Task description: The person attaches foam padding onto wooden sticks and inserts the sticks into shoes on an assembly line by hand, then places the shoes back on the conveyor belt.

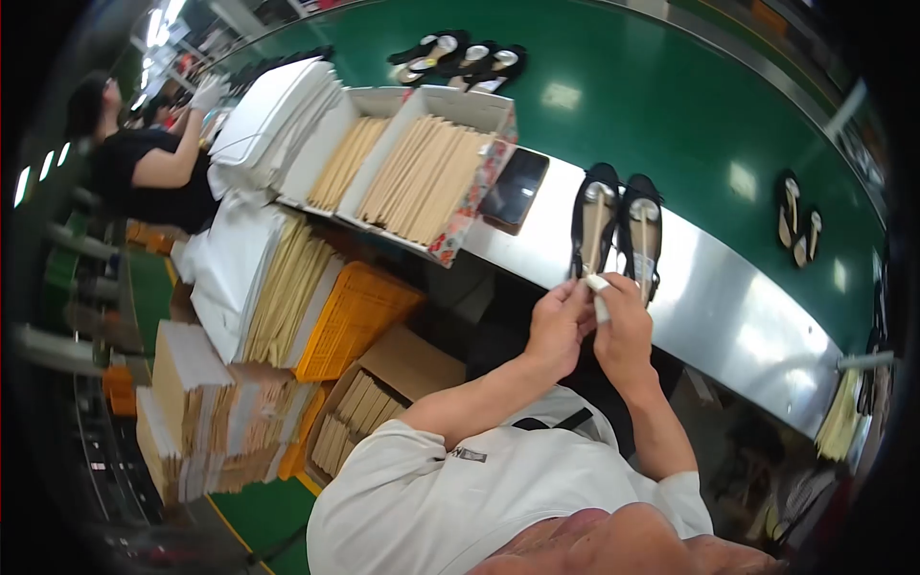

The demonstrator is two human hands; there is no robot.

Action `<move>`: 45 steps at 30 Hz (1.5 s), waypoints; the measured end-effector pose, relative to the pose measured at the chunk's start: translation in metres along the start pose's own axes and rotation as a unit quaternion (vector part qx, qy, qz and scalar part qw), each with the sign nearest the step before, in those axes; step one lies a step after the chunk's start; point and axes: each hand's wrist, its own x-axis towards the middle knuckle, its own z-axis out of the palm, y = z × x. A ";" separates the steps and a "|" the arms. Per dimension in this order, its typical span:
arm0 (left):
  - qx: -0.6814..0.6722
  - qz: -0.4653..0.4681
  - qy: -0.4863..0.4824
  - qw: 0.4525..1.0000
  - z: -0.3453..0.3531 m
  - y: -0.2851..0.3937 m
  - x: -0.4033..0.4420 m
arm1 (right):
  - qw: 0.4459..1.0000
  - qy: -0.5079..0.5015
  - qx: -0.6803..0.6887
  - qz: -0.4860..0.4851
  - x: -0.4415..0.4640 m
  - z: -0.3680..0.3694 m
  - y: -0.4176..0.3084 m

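A pair of black flat shoes lies on the metal ledge in front of me, the left shoe (596, 216) and the right shoe (640, 225). Each has a pale stick along its insole and a round whitish piece in the toe. At the heel end of the left shoe, my left hand (560, 324) is closed with fingertips pinched together. Close beside it, my right hand (625, 321) is also closed, near the right shoe's heel. White wrapping (600, 293) shows at the right hand's fingers. Whatever lies between the fingertips is too small to make out.
A dark phone (516, 190) lies beside a box (450, 244) of upright tan pieces. Several black shoes (460, 59) and another pair (797, 222) sit on the green surface (652, 96). Cartons, an orange crate (350, 316) and a co-worker (153, 158) are at left.
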 end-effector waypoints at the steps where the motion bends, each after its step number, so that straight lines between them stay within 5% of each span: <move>1: 0.003 0.002 -0.005 1.000 -0.002 -0.001 0.000 | 1.000 0.003 -0.008 -0.006 -0.001 0.001 0.000; 22: 0.078 -0.048 0.000 0.996 -0.001 0.019 0.007 | 1.000 0.000 0.011 -0.022 -0.009 -0.010 -0.007; 33: 0.144 -0.090 -0.002 0.985 0.008 0.023 0.004 | 0.988 0.048 -0.148 0.022 0.017 -0.042 0.029; 41: 0.218 -0.084 -0.041 0.971 0.014 0.017 0.006 | 0.935 -0.176 -0.278 0.134 0.059 -0.035 0.028; 45: 0.258 -0.090 -0.047 0.961 0.010 0.014 0.011 | 0.924 -0.197 -0.301 0.127 0.071 -0.026 0.041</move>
